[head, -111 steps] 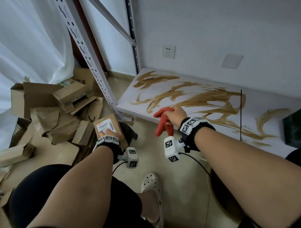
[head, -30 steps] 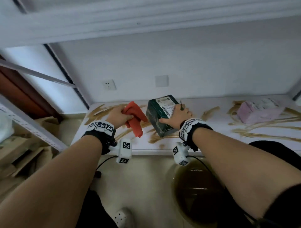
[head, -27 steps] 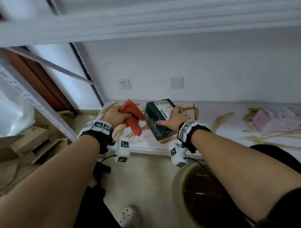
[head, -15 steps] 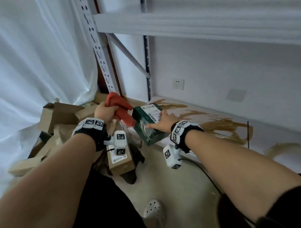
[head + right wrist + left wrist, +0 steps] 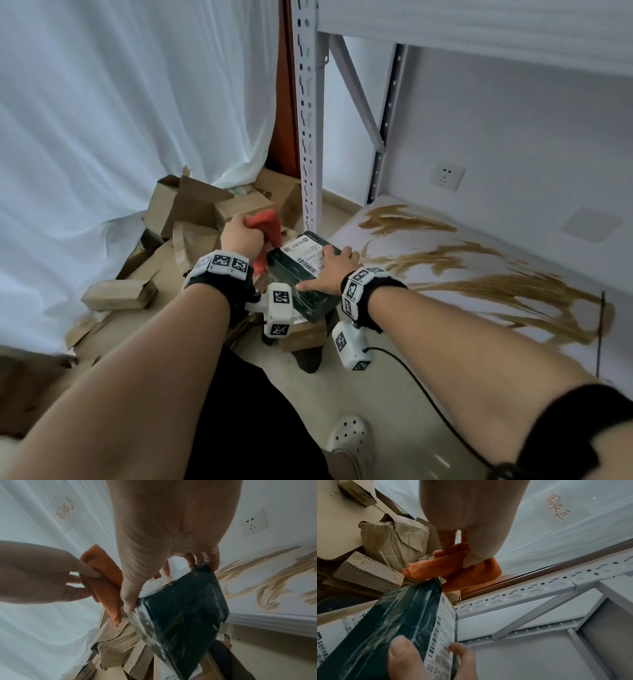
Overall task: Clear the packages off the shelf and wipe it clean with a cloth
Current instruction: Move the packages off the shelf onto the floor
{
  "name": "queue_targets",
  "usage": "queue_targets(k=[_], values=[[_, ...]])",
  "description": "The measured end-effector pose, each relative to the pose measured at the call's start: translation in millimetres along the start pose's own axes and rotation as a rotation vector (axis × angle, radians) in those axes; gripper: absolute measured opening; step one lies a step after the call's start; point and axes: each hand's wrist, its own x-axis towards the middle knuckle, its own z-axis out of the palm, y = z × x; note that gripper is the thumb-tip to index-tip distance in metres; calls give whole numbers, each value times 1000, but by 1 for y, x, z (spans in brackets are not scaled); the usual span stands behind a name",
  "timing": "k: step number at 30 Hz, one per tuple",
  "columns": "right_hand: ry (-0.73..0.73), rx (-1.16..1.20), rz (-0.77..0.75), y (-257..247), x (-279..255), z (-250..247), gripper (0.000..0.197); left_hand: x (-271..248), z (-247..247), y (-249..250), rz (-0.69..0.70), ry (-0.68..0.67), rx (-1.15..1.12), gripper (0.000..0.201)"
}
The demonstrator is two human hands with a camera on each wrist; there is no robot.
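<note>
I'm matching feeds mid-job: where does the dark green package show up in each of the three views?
Head: dark green package at centre, gripped by the right hand, off the shelf's left end.
Left wrist: lower left, label side facing right.
Right wrist: centre right, under the right hand's thumb.
Shared landmark: the orange cloth in the left hand, just beside the package.

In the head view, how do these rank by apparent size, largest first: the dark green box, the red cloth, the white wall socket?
1. Dark green box with white label, in the right hand's grip.
2. Red cloth, partly hidden by the left hand.
3. White wall socket; it is farther away, so its place below the cloth is unsure.
</note>
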Motion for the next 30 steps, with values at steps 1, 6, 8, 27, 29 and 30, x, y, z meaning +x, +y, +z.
queue_targets(k=[1, 6, 8, 27, 29, 30], values=[[5, -2, -3, -4, 3, 4, 111, 1, -1, -3, 2, 10, 6, 22], [12, -5, -14, -17, 13, 20, 109, 2, 1, -14, -13, 28, 20, 26], [6, -2, -18, -20, 16, 25, 108, 5, 3, -17, -27, 16, 6, 30], [43, 142, -35, 8, 8, 8, 64, -10, 6, 20, 103, 42, 61, 39], [77, 149, -30, 18, -1, -4, 60, -17, 9, 34, 154, 32, 33, 39], [94, 144, -28, 23, -5, -10, 58, -21, 12, 41, 187, 17, 27, 37]])
